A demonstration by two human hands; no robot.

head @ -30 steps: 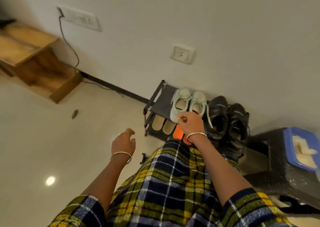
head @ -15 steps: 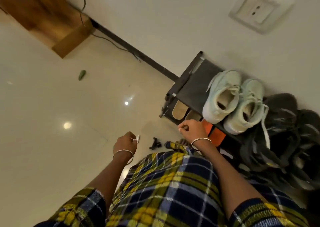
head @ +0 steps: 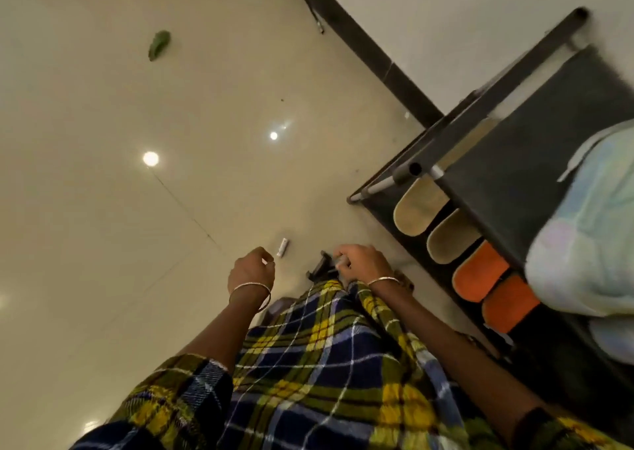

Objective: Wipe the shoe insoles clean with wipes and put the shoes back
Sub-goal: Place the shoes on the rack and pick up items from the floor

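Insoles (head: 418, 209) on rack (head: 514, 147) (lower shelf), R hand (head: 360, 264) at dark obj (head: 320, 267).

Four flat insoles are recorded on the lower shelf of a dark fabric shoe rack (head: 535, 133), laid side by side, with their rounded ends protruding from beneath the top shelf. The first beige insole (head: 420, 207) lies nearest the rack's corner post. The second beige insole (head: 453, 236) is set just beside it. The first orange insole (head: 480, 271) and second orange insole (head: 509, 303) follow in the same row. A pale mint-white lace-up sneaker (head: 590, 236) is seen on the top shelf, overhanging the orange pair. A second pale sneaker (head: 614, 339) is partly cut off by the frame edge.
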